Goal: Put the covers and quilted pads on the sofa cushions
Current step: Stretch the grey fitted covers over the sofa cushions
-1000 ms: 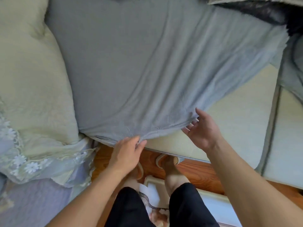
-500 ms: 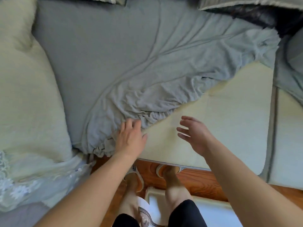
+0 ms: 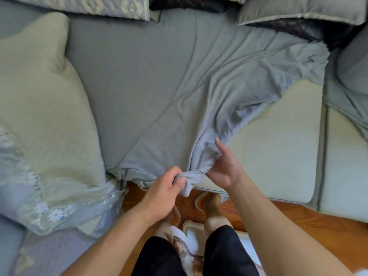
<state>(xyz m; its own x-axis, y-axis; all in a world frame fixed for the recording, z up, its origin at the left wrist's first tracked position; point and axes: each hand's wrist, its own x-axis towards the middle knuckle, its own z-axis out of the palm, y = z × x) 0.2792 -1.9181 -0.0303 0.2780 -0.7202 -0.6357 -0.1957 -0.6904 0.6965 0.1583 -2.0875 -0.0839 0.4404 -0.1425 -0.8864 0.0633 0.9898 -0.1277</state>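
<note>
Two hands, the left hand and the right hand. One grey cover. Two bare cream seat cushions, the second at the right edge. One quilted pad with lace trim. About three throw pillows along the back, though dark fabric blurs their edges.

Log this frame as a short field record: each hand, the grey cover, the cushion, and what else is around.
left hand: grips the bunched front hem of the grey cover
right hand: fingers tucked under the gathered cloth beside the left hand, thumb up
grey cover: lies over the left part of the cushion, wrinkled, right side pulled back
cushion: cream, bare at the right front
quilted pad: pale green, lace-edged, at the left
pillows: along the back
floor: wood
</note>
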